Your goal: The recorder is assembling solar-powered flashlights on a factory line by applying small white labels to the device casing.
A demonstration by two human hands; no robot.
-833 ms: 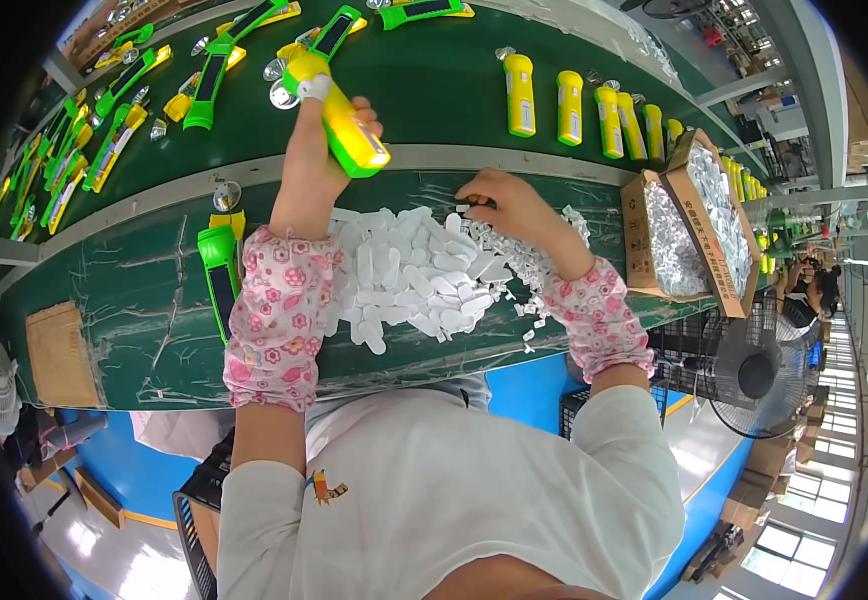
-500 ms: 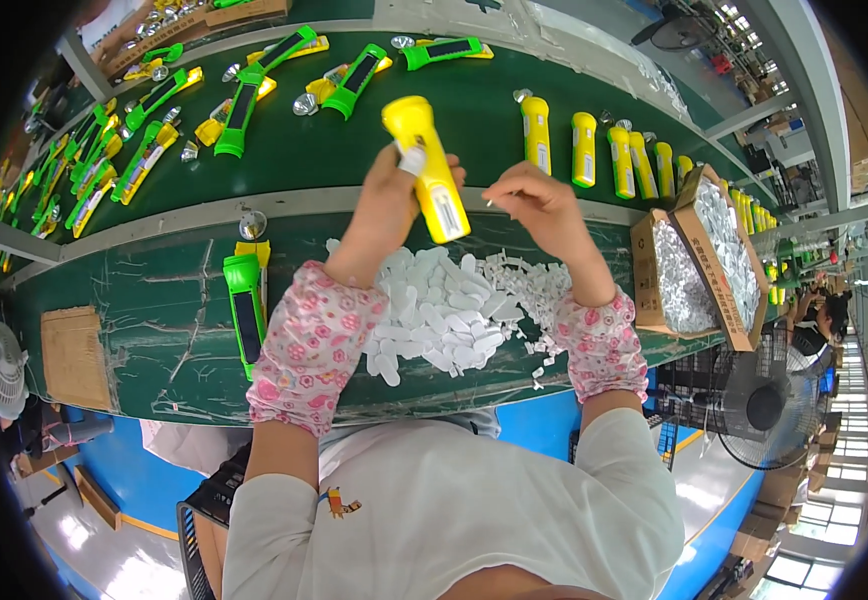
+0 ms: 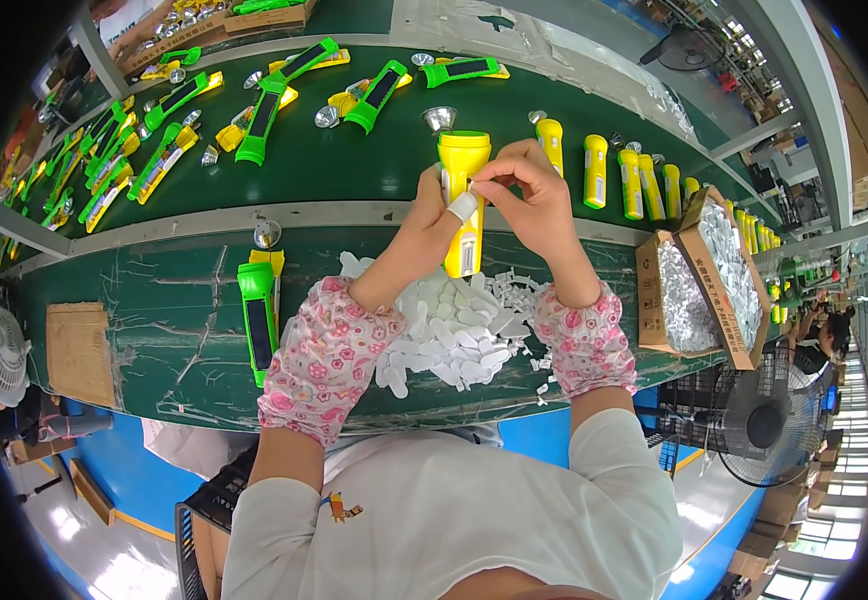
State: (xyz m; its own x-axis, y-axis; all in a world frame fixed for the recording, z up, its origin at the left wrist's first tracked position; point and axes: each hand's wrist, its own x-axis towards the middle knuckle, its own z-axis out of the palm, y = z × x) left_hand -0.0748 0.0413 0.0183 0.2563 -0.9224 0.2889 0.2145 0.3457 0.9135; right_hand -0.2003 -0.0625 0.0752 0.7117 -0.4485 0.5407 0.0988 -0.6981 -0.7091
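Note:
My left hand [image 3: 428, 222] is wrapped round a yellow flashlight body [image 3: 467, 256], held upright with its wide head away from me. A white oval strip [image 3: 463, 206] sticks out by that hand's thumb, across the flashlight. My right hand [image 3: 539, 212] is closed in a pinch against the flashlight's upper side; whatever lies between its fingertips is hidden. Beyond the flashlight's head is a silver reflector [image 3: 440, 119]. Under my hands lies a pile of white oval strips [image 3: 454, 340], with small white pieces [image 3: 520, 298] along its right side.
A green and yellow flashlight [image 3: 257, 315] lies left of the pile. Green flashlights [image 3: 266, 125] with solar panels and several yellow ones [image 3: 595, 170] line the green belt [image 3: 354, 165] beyond. At right stands a cardboard box [image 3: 651, 300] of silvery parts; a fan [image 3: 766, 425] is behind it.
My right hand has moved left, bringing its pinched fingertips from beside the flashlight onto it. The flashlight has shifted slightly right and down and turned more upright in my left hand.

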